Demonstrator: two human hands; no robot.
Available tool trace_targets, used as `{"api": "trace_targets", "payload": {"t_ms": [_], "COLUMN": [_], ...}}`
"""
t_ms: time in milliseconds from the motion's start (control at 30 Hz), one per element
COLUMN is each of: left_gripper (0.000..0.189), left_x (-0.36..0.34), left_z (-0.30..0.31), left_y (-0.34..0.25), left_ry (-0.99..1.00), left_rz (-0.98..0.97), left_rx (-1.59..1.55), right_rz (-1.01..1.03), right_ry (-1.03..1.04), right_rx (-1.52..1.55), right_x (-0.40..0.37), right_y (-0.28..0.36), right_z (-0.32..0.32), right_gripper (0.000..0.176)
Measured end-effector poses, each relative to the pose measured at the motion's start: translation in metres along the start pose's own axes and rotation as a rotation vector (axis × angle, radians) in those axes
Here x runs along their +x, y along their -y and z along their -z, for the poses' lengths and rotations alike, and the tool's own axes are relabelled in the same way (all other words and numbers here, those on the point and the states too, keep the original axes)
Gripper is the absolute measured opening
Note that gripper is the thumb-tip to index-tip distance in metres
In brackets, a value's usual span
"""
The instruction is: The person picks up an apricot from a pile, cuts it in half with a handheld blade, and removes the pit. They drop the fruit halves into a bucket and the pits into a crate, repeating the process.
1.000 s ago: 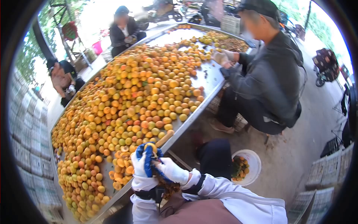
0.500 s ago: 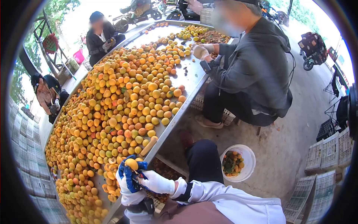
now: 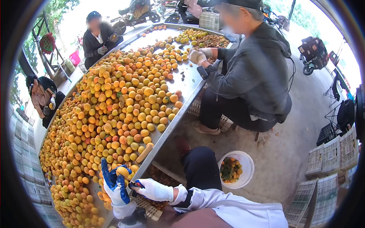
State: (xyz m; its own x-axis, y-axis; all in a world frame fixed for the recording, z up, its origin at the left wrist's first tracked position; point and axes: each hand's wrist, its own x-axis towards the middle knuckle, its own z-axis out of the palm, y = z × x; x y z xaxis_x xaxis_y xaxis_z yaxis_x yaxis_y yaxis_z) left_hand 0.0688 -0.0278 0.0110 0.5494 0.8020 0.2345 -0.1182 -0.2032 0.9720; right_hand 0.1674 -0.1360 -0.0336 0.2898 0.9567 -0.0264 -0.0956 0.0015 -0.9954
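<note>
Fruit [image 3: 122, 171] in L hand [image 3: 113, 185], nr R hand [image 3: 156, 189]

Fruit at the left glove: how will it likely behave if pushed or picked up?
The fruit at the left hand would probably roll if pushed, since it looks round. Likely light, being small beside that hand. Its surface looks fairly smooth, so it might slip.
</note>
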Motion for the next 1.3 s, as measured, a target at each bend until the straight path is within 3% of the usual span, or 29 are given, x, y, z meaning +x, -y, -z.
{"api": "trace_targets", "payload": {"t_ms": [67, 100, 167, 233, 267, 300, 367, 433, 567, 633, 700, 833, 967, 1067, 1133, 1300], "left_gripper": [0.084, 0.088, 0.093, 0.094, 0.094, 0.094, 0.094, 0.098, 0.081, 0.073, 0.070, 0.055, 0.049, 0.053, 0.068, 0.084], "left_x": [0.001, 0.000, -0.001, -0.001, -0.001, -0.003, -0.008, -0.014, -0.014, -0.013, -0.012, -0.017, -0.011, -0.009, -0.005, -0.007], "left_z": [0.002, 0.001, -0.006, -0.008, -0.012, -0.016, -0.026, -0.033, -0.017, -0.028, -0.021, -0.024, -0.022, -0.018, -0.012, -0.004], "left_y": [-0.008, -0.011, -0.020, -0.018, -0.019, -0.023, -0.027, -0.025, -0.005, -0.014, -0.004, -0.013, -0.014, -0.017, -0.025, -0.013], "left_ry": [0.017, 0.027, 0.034, 0.019, 0.027, 0.045, 0.057, 0.027, 0.159, 0.126, 0.224, 0.175, 0.149, 0.098, 0.082, 0.173], "left_rz": [-0.051, -0.081, -0.114, -0.134, -0.131, -0.101, -0.069, 0.141, 0.217, 0.209, 0.219, 0.313, 0.376, 0.348, 0.268, 0.204], "left_rx": [0.126, 0.193, 0.248, 0.278, 0.272, 0.114, -0.040, -0.400, -0.369, -0.404, -0.399, -0.566, -0.630, -0.710, -0.438, -0.375], "right_rz": [0.006, -0.280, -0.141, -0.128, -0.011, 0.105, 0.107, 0.119, -0.002, 0.025, -0.028, -0.088, -0.130, 0.028, 0.039, 0.074], "right_ry": [-0.012, 0.091, 0.073, 0.050, 0.004, -0.040, -0.003, 0.004, -0.033, -0.074, -0.088, -0.122, -0.028, -0.092, -0.112, -0.197], "right_rx": [0.068, 0.090, 0.090, 0.150, 0.114, 0.080, 0.081, 0.062, 0.164, 0.185, 0.154, 0.329, 0.157, -0.007, -0.032, -0.014], "right_x": [0.000, -0.006, -0.001, -0.005, -0.005, -0.006, -0.008, -0.009, -0.012, -0.010, -0.012, -0.011, -0.012, -0.014, -0.014, -0.010], "right_y": [-0.007, 0.038, 0.021, 0.011, 0.006, 0.001, 0.008, 0.012, 0.012, 0.003, 0.012, 0.017, 0.021, 0.018, 0.005, -0.006], "right_z": [-0.006, 0.011, 0.007, 0.006, 0.003, 0.001, 0.006, 0.008, 0.007, 0.003, 0.007, 0.003, 0.008, 0.006, 0.004, 0.000], "right_gripper": [0.031, 0.030, 0.028, 0.024, 0.022, 0.021, 0.021, 0.021, 0.024, 0.024, 0.017, 0.020, 0.019, 0.017, 0.016, 0.014]}}
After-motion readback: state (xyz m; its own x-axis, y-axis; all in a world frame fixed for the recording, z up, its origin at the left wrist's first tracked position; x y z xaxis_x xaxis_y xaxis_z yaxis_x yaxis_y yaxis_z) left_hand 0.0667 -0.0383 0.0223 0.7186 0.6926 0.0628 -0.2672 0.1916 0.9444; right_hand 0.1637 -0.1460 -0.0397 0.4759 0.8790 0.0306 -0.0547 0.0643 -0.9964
